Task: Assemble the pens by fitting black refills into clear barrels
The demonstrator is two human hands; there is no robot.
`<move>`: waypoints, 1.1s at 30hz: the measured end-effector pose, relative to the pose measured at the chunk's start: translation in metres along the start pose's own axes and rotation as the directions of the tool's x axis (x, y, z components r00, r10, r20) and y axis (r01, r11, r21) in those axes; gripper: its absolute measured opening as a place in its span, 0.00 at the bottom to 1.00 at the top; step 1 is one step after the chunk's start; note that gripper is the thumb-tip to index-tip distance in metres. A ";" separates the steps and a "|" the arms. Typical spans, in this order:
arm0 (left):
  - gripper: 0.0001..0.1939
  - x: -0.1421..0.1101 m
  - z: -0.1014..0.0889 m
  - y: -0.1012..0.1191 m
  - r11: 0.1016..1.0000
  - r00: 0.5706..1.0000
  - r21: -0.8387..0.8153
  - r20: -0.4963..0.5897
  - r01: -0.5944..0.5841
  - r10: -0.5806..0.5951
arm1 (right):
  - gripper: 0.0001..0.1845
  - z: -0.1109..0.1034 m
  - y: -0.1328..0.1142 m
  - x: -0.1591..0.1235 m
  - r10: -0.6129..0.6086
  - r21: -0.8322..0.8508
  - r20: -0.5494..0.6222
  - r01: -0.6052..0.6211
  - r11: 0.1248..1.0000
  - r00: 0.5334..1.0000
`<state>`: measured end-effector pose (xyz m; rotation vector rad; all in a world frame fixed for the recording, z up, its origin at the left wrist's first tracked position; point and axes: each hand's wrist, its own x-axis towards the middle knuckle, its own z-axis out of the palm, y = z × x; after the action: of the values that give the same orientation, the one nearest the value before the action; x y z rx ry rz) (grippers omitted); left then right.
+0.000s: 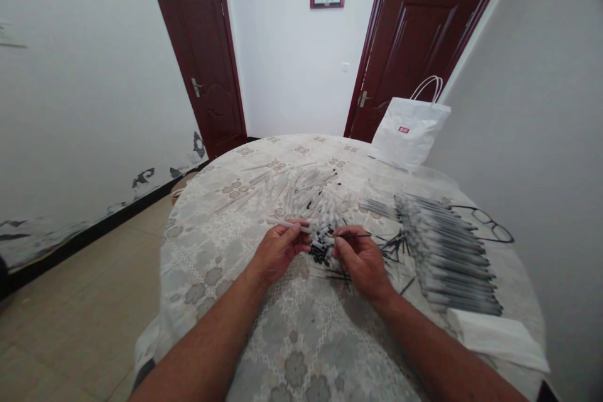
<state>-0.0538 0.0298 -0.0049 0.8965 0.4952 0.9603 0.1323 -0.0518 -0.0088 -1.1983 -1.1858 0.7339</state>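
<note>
My left hand (280, 254) is closed on a whitish, translucent pen barrel (277, 222), which points out to the left. Between the fingertips of my right hand (362, 260) is a thin dark pen refill (362, 235), lying roughly level. The two hands are a little apart over the tabletop. Small black caps (320, 255) lie in a heap between them, mixed with short whitish pieces. Just beyond the hands spreads a loose pile of translucent barrels (304, 191). More dark refills (399, 242) are scattered to the right of my right hand.
Rows of pens with dark insides (452, 257) are stacked at the right. Eyeglasses (492, 226) lie beside them, and a folded white packet (502, 336) sits nearer. A white paper bag (409, 132) stands at the back right of the round table with a patterned cloth (294, 326).
</note>
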 end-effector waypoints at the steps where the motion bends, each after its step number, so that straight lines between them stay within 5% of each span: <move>1: 0.16 -0.001 0.002 -0.002 1.000 1.000 -0.016 -0.004 0.016 -0.016 | 0.12 0.000 0.000 -0.001 -0.006 -0.002 -0.003 0.006 1.000 1.000; 7: 0.14 -0.002 0.006 -0.007 0.993 0.995 -0.075 0.032 0.092 -0.090 | 0.11 -0.001 -0.004 -0.005 -0.023 -0.041 0.012 0.023 0.999 1.000; 20: 0.14 -0.005 0.013 -0.018 0.972 0.972 -0.080 0.100 0.220 -0.212 | 0.04 -0.003 -0.003 0.000 -0.363 -0.268 0.088 0.373 0.888 0.928; 27: 0.12 -0.004 0.013 -0.016 0.979 0.985 -0.122 0.068 0.166 -0.159 | 0.16 -0.012 -0.008 -0.003 -0.204 -0.107 0.240 0.235 0.966 0.949; 33: 0.12 -0.003 0.013 -0.016 0.977 0.986 -0.147 0.070 0.157 -0.148 | 0.17 -0.010 0.003 -0.005 -0.006 0.145 -0.056 0.014 0.989 0.998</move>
<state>-0.0383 0.0170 -0.0110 0.7366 0.4280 0.8176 0.1411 -0.0584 -0.0122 -1.0844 -1.0736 0.7620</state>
